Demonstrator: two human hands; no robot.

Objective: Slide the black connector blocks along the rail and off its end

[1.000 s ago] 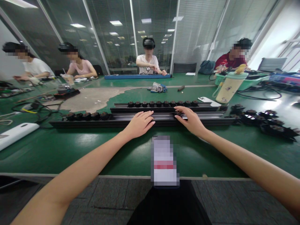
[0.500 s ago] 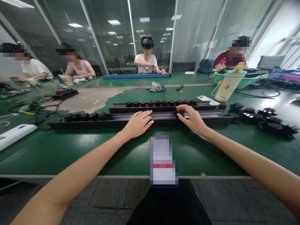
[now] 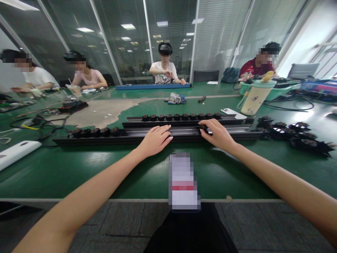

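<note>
Our right hand [image 3: 217,134] pinches a black component [image 3: 202,127] at the near black rail [image 3: 184,131]; our left hand [image 3: 156,140] lies over the rail, fingers outstretched, grasping nothing. We should keep the rail steady.

The table [image 3: 113,175] is green with a grey patch [image 3: 105,108], the rail [image 3: 116,141] parallel to its near edge black with a silvery channel [image 3: 184,131], the bar [image 3: 152,86] at its far edge blue, and the tumbler [image 3: 252,102] towards its right edge cream with dark motifs beneath a pale-green lid [image 3: 260,84].
</note>
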